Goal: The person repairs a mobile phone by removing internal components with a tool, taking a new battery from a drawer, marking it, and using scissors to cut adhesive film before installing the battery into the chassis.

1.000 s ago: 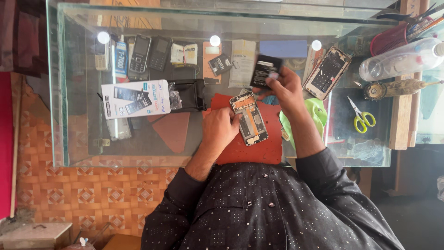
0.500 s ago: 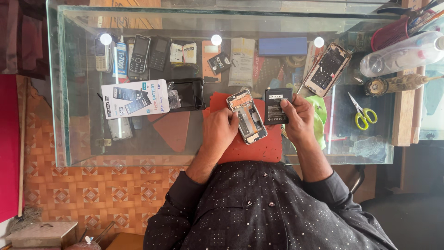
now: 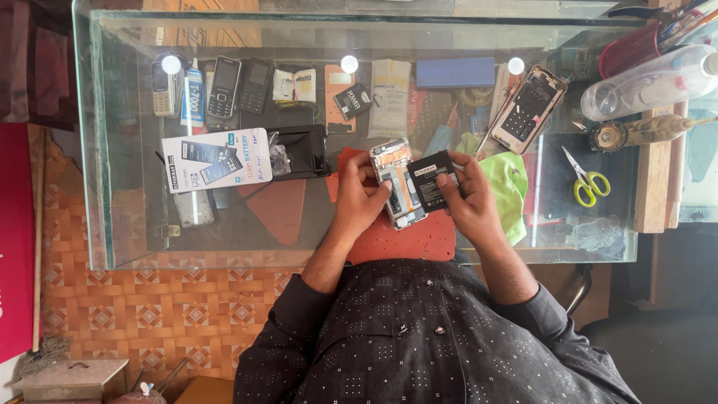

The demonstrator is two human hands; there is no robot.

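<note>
**A:** Holding the centre of the frame is an opened phone (image 3: 396, 183), its back cover off and its inner parts showing, gripped along its left edge by the left hand (image 3: 361, 196), fingers curled closed around it. What is different from a second ago?

**B:** The black battery (image 3: 434, 179). A second ago the right hand (image 3: 471, 200) was reaching toward the upper right of the glass counter, with a dark slab at its fingertips. Half a second ago it had come back beside the phone. Now the battery is pinched between thumb and fingers, tilted, its left edge touching or just overlapping the phone's open back.

**A:** Is it seated in the phone?

**B:** No, it looks angled above the cavity, not flat. I judge the battery is being brought to its bay, so the fitting has only begun.

**A:** What lies around the hands?

**B:** Beneath them, a red mat (image 3: 407, 239) on the glass counter (image 3: 112, 247). Just right of the right hand, a green cloth (image 3: 505, 183). Further right, yellow-handled scissors (image 3: 587, 179). Upper right, another opened phone (image 3: 529, 108) lying tilted, and a clear plastic bottle (image 3: 647, 78). To the left, a white box (image 3: 217, 157) and a black wallet-like case (image 3: 303, 150). Along the upper left, several small keypad phones (image 3: 224, 88) in a row.
</note>
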